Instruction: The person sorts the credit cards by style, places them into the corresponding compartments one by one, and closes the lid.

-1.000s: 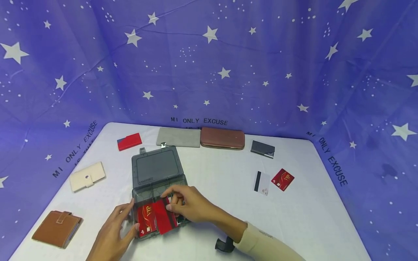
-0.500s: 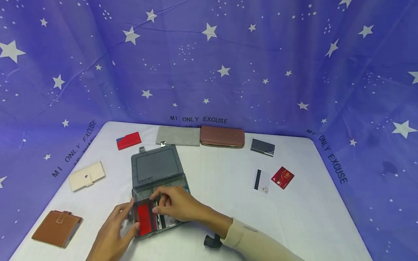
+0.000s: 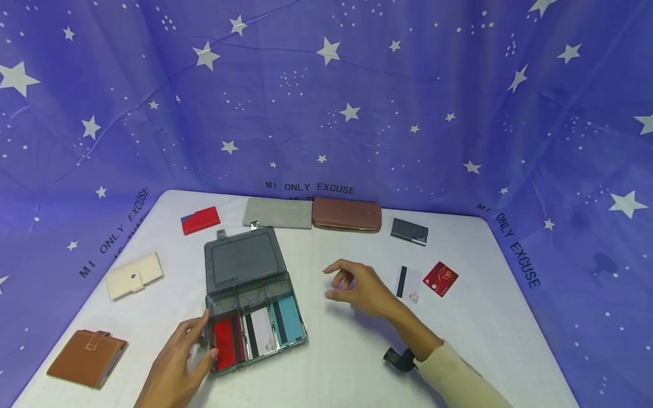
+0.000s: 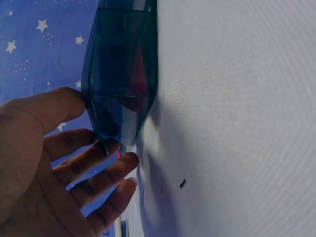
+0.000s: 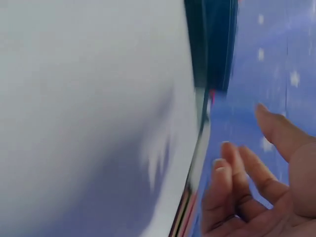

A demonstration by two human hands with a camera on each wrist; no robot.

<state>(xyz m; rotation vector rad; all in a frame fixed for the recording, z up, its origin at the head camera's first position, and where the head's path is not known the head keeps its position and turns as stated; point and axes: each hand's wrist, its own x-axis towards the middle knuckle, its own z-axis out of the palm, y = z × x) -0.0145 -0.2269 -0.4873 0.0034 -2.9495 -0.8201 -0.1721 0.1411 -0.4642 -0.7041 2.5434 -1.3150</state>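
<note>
My left hand (image 3: 178,357) holds the left side of a grey see-through plastic box (image 3: 265,354), fingertips at its side and thumb by the front left corner. In the left wrist view, the thumb and fingers of this hand (image 4: 74,163) are at the end of the box (image 4: 121,64). The lid (image 3: 246,258) is tipped back. Inside, side by side, lie a red card (image 3: 224,345), a white card (image 3: 260,331) with a dark stripe and a blue card (image 3: 291,320). My right hand (image 3: 362,286) hangs over the table right of the box, fingers loosely bent, holding nothing.
A striped white card (image 3: 408,284) and a red VIP card (image 3: 441,279) lie at right, below a dark card case (image 3: 410,232). Along the back are a grey wallet (image 3: 278,213), a brown wallet (image 3: 347,215) and a red case (image 3: 200,220). Cream (image 3: 135,276) and tan wallets (image 3: 87,358) lie left.
The red card moved left into the left compartment over the VIP card there and was let go. My right hand then moved away to the right. The left hand stayed on the box.
</note>
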